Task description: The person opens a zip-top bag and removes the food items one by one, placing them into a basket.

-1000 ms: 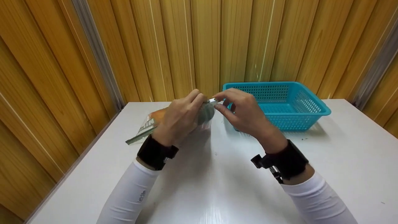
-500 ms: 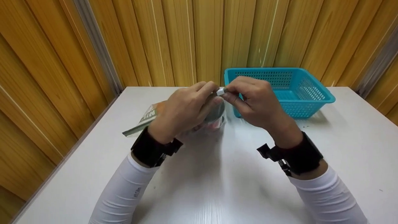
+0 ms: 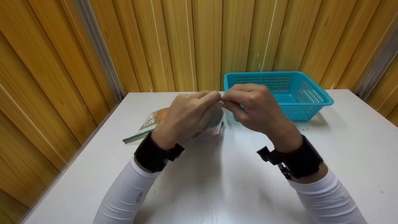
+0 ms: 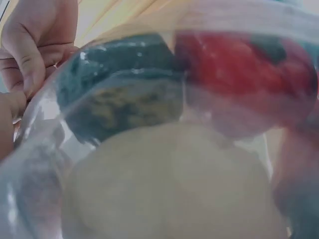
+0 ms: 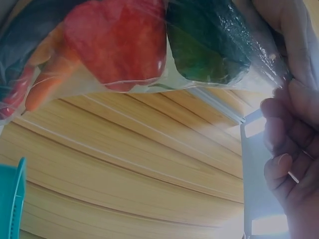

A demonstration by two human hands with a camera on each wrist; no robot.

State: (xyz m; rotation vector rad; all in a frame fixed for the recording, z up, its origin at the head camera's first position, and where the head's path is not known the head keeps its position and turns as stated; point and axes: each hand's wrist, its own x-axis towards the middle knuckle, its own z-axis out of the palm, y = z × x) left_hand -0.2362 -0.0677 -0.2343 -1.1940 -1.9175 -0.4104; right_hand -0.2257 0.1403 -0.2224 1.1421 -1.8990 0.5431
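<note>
A clear plastic bag with printed lettering and a green strip along one end lies under my left hand. That hand pinches the bag's upper edge between thumb and fingers. Against its fingertips, my right hand pinches the same edge, so the held spot is hidden. Through the plastic show a red bell pepper, a dark green vegetable and an orange carrot. A large pale, smooth, rounded thing fills the lower left wrist view.
Behind my right hand stands a turquoise mesh basket on the white table. Wood-patterned panels close off the back and the sides. A few tiny dark specks lie near the basket.
My right thumb and fingers have closed from a loose grasp into a pinch. The small white piece seen between the hands is now hidden as the fingertips meet. The head view has shifted slightly.
</note>
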